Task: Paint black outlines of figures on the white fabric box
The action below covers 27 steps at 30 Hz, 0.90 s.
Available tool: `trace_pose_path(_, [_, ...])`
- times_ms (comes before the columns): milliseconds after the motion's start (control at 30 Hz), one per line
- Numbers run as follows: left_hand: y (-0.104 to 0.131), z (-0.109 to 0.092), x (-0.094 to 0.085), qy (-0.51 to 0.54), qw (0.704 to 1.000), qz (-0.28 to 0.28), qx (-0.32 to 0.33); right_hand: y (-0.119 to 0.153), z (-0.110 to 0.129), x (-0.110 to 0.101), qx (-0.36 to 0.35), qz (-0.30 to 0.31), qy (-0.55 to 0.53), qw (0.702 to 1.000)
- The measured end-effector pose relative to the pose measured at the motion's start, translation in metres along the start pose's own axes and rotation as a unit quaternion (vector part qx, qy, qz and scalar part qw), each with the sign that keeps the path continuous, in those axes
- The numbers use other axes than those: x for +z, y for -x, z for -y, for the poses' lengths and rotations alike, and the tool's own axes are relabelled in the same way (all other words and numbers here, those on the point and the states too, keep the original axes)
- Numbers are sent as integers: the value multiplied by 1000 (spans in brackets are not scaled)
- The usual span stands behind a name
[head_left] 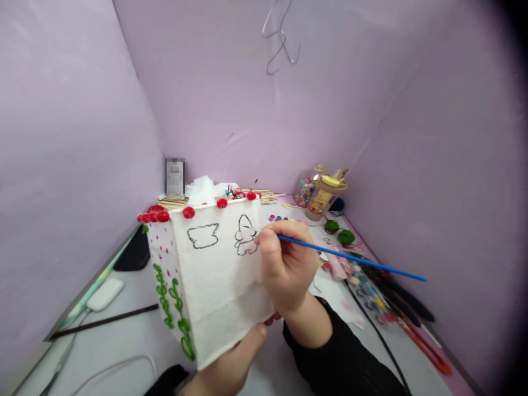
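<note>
A white box-shaped piece [218, 286] is held up and tilted, its rim lined with red pompoms [221, 203]. On its front face are black outlines: a butterfly-like shape [202, 236] and a small figure [246, 236]. Green leafy vines [183, 319] and small pink marks decorate the left side. My left hand [235, 355] grips the box from below, its thumb along the lower edge and most fingers hidden behind. In a pinch, my right hand [289, 261] holds a paintbrush with a blue handle [355, 257]; its tip is at the small figure, partly covered by my fingers.
At the back right stand a cup with a yellow lid [324, 198] and a jar of coloured balls [305, 190]. Paint pots [367, 291], black-handled pliers [396, 297] and an orange-red tool [424, 346] lie right. A white charger [105, 294] and dark stick [107, 320] lie left.
</note>
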<state>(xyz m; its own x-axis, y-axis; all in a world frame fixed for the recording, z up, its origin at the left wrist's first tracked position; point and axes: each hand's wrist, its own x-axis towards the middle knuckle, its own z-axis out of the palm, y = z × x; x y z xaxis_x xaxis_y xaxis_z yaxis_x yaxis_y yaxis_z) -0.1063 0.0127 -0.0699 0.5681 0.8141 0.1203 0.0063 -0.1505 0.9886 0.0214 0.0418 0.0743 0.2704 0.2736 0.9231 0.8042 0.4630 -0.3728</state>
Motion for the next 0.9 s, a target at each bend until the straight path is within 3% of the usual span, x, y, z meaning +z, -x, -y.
trace_pose_path(300, [2, 5, 0, 8, 999, 16, -44, -1, 0, 1, 2, 14, -10, 1000])
trace_pose_path(900, [2, 2, 2, 20, 1000, 1, -18, -1, -1, 3, 10, 9, 8, 1000])
